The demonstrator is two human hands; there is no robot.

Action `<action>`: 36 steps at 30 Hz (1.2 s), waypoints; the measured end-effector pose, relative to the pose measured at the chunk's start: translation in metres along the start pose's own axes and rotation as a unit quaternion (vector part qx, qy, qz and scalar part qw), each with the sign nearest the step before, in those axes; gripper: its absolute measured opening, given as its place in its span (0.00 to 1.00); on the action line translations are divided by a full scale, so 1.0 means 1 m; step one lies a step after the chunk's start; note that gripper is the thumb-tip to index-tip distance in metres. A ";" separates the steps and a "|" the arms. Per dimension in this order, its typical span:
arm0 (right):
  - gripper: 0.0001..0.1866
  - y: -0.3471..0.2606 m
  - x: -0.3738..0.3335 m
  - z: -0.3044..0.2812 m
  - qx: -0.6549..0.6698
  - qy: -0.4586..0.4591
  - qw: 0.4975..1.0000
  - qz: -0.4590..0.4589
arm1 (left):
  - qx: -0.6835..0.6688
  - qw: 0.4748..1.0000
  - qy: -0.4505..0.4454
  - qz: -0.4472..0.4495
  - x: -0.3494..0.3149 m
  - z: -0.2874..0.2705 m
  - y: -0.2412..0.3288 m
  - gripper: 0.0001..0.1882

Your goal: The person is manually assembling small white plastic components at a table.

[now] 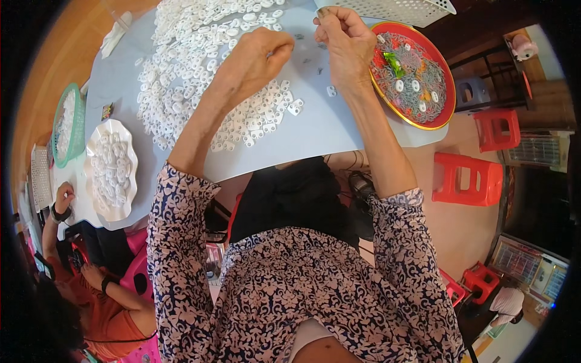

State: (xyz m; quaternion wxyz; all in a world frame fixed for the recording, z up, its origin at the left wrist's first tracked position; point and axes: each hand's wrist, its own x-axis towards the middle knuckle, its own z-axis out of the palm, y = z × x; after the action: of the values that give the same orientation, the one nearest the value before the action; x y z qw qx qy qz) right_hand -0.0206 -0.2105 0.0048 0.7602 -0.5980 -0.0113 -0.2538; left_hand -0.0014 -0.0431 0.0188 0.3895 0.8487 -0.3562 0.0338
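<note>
A large spread of small white plastic pieces, oval with holes in them, covers the left and middle of the pale grey table. Over its right edge my left hand is closed, fingers curled and thumb pressed in; what it grips, if anything, is hidden. My right hand is pinched at the far side of the table, with something small at its fingertips that I cannot make out. Close to my right wrist stands a round red tray with a gold rim, holding many thin grey metal bits, a few white pieces and a green wrapper.
A scalloped white dish of white pieces and a green basket stand at the left. A white perforated basket is at the far right. Another person sits lower left. Red stools stand on the floor to the right.
</note>
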 end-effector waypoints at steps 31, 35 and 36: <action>0.08 -0.004 -0.006 0.000 -0.041 -0.067 0.994 0.078 | 0.127 0.976 0.067 0.165 0.014 0.005 -0.035 0.05; 0.08 -0.007 -0.007 -0.003 -0.075 -0.153 0.982 0.082 | 0.006 0.999 -0.004 -0.040 -0.001 -0.001 -0.025 0.05; 0.08 -0.007 -0.008 -0.002 -0.075 -0.154 0.982 0.081 | -0.089 0.993 0.010 -0.080 -0.005 -0.002 -0.031 0.05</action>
State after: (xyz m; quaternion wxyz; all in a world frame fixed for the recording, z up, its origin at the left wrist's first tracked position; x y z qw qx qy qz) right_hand -0.0313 -0.2108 0.0080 0.7202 -0.6844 -0.0607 -0.0961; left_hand 0.0145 -0.0250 -0.0013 0.4684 0.8360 -0.2850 -0.0203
